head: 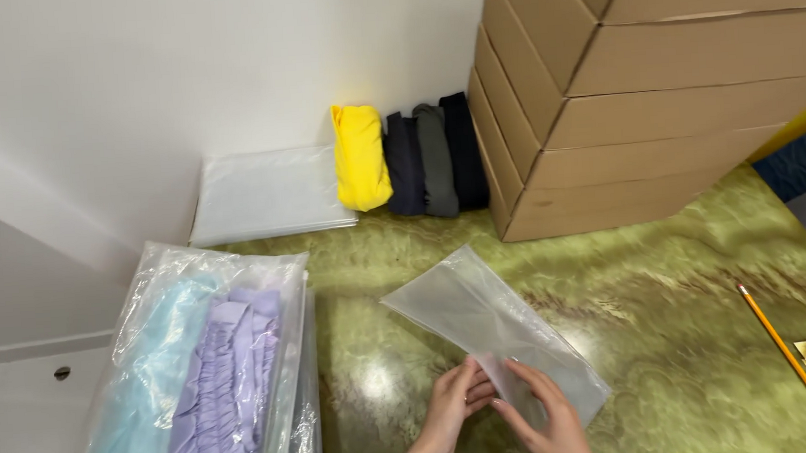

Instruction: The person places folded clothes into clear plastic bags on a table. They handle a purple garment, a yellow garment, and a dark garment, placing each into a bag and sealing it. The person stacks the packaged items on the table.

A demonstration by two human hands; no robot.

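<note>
Both hands, left (452,410) and right (545,418), grip clamped on clear bag (483,319); bagged garments (217,387) alongside, cardboard boxes (638,100) beyond.

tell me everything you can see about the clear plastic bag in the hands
The clear plastic bag is a flat, frosted-looking translucent sleeve, long and rectangular, seemingly empty. It lies slantwise on the green marbled table, far end pointing up-left. The left hand and right hand pinch its near end, fingers at the edge.
</note>
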